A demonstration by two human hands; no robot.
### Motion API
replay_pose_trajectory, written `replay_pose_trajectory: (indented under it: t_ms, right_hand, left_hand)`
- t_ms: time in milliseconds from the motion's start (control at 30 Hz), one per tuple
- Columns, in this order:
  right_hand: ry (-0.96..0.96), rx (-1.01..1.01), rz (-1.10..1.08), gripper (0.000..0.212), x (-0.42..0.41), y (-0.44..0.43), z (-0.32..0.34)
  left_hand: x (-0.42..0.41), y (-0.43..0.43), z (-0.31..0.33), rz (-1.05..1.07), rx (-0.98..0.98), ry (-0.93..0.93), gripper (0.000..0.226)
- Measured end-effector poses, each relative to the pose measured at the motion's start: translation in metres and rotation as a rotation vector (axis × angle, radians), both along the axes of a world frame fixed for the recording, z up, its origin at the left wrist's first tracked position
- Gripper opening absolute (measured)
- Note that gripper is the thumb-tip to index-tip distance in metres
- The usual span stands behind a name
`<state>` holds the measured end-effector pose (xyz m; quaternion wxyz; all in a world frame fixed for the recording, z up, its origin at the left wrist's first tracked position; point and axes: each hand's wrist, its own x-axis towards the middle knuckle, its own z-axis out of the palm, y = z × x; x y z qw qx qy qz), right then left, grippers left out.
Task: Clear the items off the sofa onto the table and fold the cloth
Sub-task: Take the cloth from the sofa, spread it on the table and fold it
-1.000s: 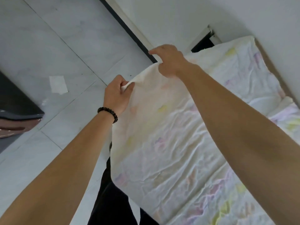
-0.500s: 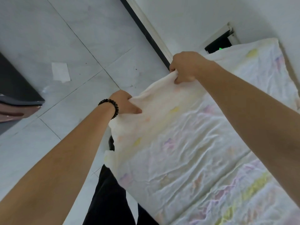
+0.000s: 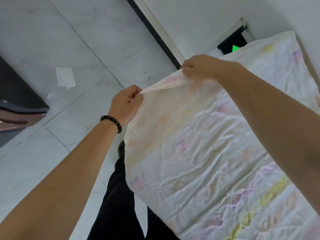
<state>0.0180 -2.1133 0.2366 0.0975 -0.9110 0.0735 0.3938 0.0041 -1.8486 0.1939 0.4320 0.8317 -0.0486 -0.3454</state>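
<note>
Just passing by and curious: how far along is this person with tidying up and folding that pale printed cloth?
Looks done: no loose items lie on the wrinkled white cloth with faint pastel prints. In hand: the left hand and the right hand each pinch its raised edge, pulled taut between them. Left: most of the folding, since the cloth lies largely spread out.

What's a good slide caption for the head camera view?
The left hand and right hand pinch one edge of the wrinkled pastel-printed cloth, tiled floor beyond.
</note>
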Motion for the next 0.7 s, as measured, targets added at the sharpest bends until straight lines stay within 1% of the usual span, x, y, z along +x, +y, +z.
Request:
replay_pose_trajectory:
  t_ms: [67, 100, 133, 200, 233, 300, 367, 467, 567, 600, 633, 700]
  right_hand:
    - [-0.011, -0.107, 0.117, 0.036, 0.001, -0.007, 0.002]
    - [-0.038, -0.174, 0.182, 0.035, 0.000, -0.010, 0.002]
    - [-0.091, -0.254, 0.263, 0.034, -0.003, -0.012, 0.001]
    - [-0.193, -0.407, 0.402, 0.032, -0.007, -0.015, 0.000]
    - [-0.224, -0.463, 0.422, 0.030, -0.009, -0.017, -0.001]
    - [-0.252, -0.559, 0.366, 0.028, -0.015, -0.021, -0.002]
    - [-0.311, -0.584, 0.228, 0.027, -0.021, -0.025, 0.000]
    - [-0.416, -0.540, -0.049, 0.023, -0.031, -0.029, 0.012]
    - [-0.453, -0.450, -0.452, 0.025, -0.039, -0.031, 0.040]
    - [-0.453, -0.376, -0.618, 0.025, -0.041, -0.030, 0.052]
    - [-0.474, -0.246, -0.798, 0.023, -0.042, -0.029, 0.061]
    - [-0.568, 0.110, -1.134, 0.028, -0.045, -0.023, 0.082]
  left_hand:
    - [0.006, 0.007, -0.005, -0.267, 0.246, -0.307, 0.018]
    - [0.007, 0.010, -0.008, -0.358, 0.348, -0.421, 0.020]
    - [0.008, 0.014, -0.010, -0.398, 0.432, -0.507, 0.019]
    - [0.009, 0.021, -0.011, -0.367, 0.521, -0.611, 0.012]
    - [0.008, 0.025, -0.011, -0.332, 0.516, -0.641, 0.009]
    - [0.004, 0.033, -0.010, -0.289, 0.465, -0.691, 0.020]
    - [-0.001, 0.039, -0.006, -0.278, 0.383, -0.696, 0.030]
    - [-0.009, 0.045, 0.005, -0.200, 0.322, -0.610, 0.034]
    - [-0.013, 0.056, 0.024, -0.155, 0.296, -0.644, 0.036]
    - [-0.013, 0.058, 0.033, -0.145, 0.279, -0.663, 0.037]
    - [-0.013, 0.060, 0.043, -0.134, 0.256, -0.685, 0.036]
    - [-0.013, 0.061, 0.065, -0.103, 0.194, -0.726, 0.034]
